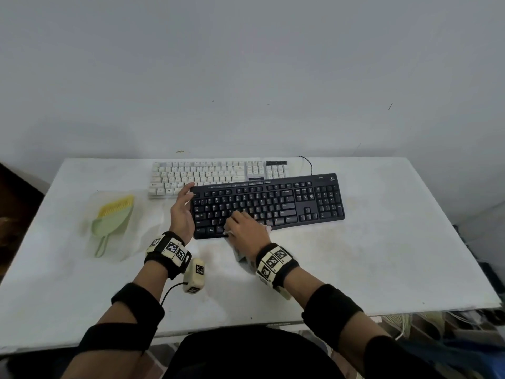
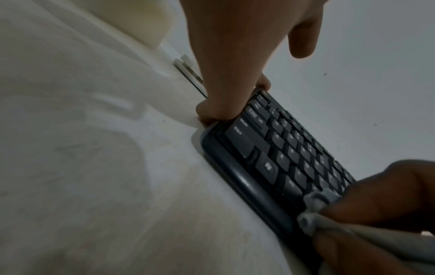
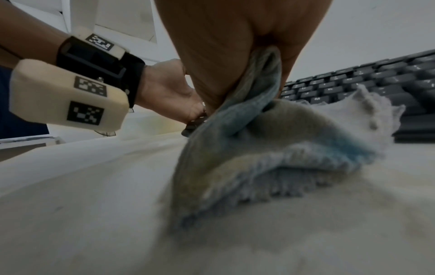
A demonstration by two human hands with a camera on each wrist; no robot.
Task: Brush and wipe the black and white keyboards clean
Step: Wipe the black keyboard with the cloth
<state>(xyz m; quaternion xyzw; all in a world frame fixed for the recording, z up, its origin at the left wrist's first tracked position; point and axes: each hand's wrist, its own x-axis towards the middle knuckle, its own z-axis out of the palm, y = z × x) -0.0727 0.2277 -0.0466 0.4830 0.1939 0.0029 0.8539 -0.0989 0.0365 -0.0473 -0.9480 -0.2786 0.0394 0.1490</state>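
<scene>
The black keyboard (image 1: 273, 203) lies slanted in the middle of the white table (image 1: 382, 242), overlapping the front of the white keyboard (image 1: 202, 173). My left hand (image 1: 188, 195) holds the black keyboard's left edge (image 2: 212, 141), its fingers (image 2: 212, 111) curled against the side. My right hand (image 1: 237, 218) grips a bunched grey-blue cloth (image 3: 270, 139) and presses it on the lower-left keys. The cloth's tail (image 1: 241, 255) trails onto the table under my wrist. In the left wrist view the cloth (image 2: 315, 201) sits on the keyboard's front edge.
A yellow brush (image 1: 116, 207) lies in a pale green dustpan (image 1: 109, 225) on a thin plastic sheet at the left of the table. A black cable (image 1: 307, 162) runs from the keyboards to the wall. The table's front edge is close to my body.
</scene>
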